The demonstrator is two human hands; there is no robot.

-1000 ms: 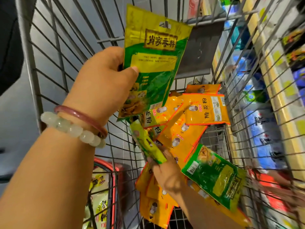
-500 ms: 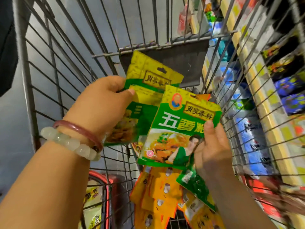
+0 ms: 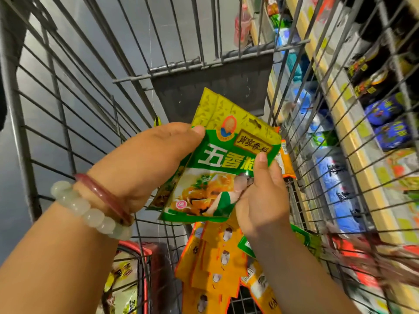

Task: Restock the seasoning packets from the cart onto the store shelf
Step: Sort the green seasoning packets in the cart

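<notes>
Over the wire cart (image 3: 127, 71) I hold a small stack of green and yellow seasoning packets (image 3: 226, 159). My left hand (image 3: 147, 164) grips the stack's left edge, thumb on the front packet. My right hand (image 3: 263, 196) pinches the front packet's right side, thumb on its printed face. Several orange packets (image 3: 217, 257) and one more green packet (image 3: 303, 239) lie in the cart bottom below my hands.
The store shelf (image 3: 353, 141) runs along the right behind the cart's wire side, stocked with blue and dark packages. A grey plastic flap (image 3: 226, 80) hangs at the cart's far end. A red basket (image 3: 136, 248) with yellow packets sits at lower left.
My right hand lifted a green packet out of the cart and laid it on the packet in my left hand. Both hands now grip the stack together.
</notes>
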